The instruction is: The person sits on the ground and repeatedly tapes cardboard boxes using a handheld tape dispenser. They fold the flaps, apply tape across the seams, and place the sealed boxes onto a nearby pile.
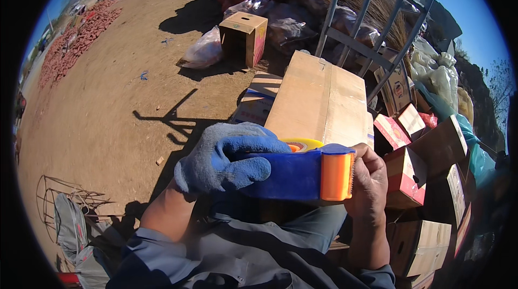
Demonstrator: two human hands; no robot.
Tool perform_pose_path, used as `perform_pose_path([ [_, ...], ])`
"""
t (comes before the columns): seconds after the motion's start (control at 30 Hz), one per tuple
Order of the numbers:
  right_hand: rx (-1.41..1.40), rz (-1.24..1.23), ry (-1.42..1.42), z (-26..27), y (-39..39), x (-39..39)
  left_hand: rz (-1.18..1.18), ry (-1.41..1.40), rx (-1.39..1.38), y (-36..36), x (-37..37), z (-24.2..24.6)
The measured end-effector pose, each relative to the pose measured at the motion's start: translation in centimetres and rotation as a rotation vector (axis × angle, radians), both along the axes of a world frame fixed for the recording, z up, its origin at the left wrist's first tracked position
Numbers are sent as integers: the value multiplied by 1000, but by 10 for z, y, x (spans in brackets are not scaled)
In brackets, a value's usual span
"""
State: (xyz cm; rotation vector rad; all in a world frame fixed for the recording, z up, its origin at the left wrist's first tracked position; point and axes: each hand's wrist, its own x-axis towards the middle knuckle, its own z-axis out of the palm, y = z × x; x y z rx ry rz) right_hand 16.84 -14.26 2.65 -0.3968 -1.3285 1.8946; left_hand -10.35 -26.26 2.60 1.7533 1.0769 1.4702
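Note:
A blue and orange tape dispenser point(291, 175) with a roll of yellow-edged tape point(309, 143) is held up in front of my body. My left hand point(230, 157), in a grey and blue work glove, grips the dispenser's blue side. At its toothed orange end is my bare right hand point(366, 179), thumb and fingertips pinched together by the cutting edge; whether tape lies between them cannot be seen. Just beyond the dispenser lies a long cardboard box point(315, 94), its top seam running away from me, its near end hidden by the dispenser and my hands.
Opened cardboard boxes point(404, 175) are heaped at the right. A metal hand truck frame point(358, 46) stands behind the long box. An upright box point(245, 32) and filled plastic bags point(287, 26) are farther off. Root vegetables point(77, 42) lie piled on the ground, far left.

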Motion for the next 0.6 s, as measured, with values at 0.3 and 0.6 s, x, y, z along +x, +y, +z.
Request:
perform_pose_path([
  [0.3,400,-417,-3,25,41,70,163,129,-405,-4,-61,43],
  [0.6,96,-727,-627,-106,104,148,374,874,-791,40,-158,20],
])
